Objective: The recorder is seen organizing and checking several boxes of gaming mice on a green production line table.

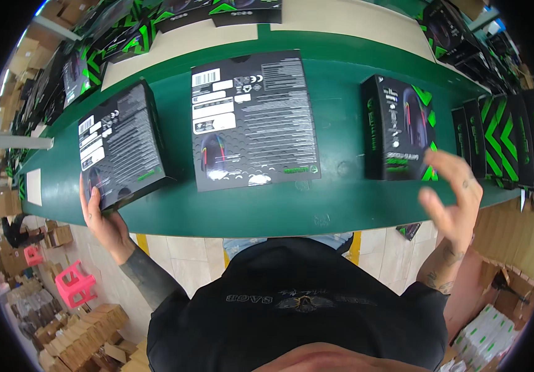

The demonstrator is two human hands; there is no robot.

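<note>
Three black mouse boxes with green accents lie on a green worktable. My left hand (104,217) grips the near corner of the left mouse box (121,146), thumb on its printed back face and a finger along its left side. The middle mouse box (256,121) lies flat with its label-covered back up, and neither hand is on it. At the right, a mouse box (399,127) shows its front with a picture of a mouse. My right hand (456,195) hovers by that box's near right corner, thumb and fingers apart; whether a fingertip touches it I cannot tell.
Upright boxes with green chevrons (501,139) stand in a row at the table's right end. More black boxes (124,40) line the raised shelf behind the green worktable (267,211). A pink stool (76,285) and cardboard stacks (87,328) are on the floor at left.
</note>
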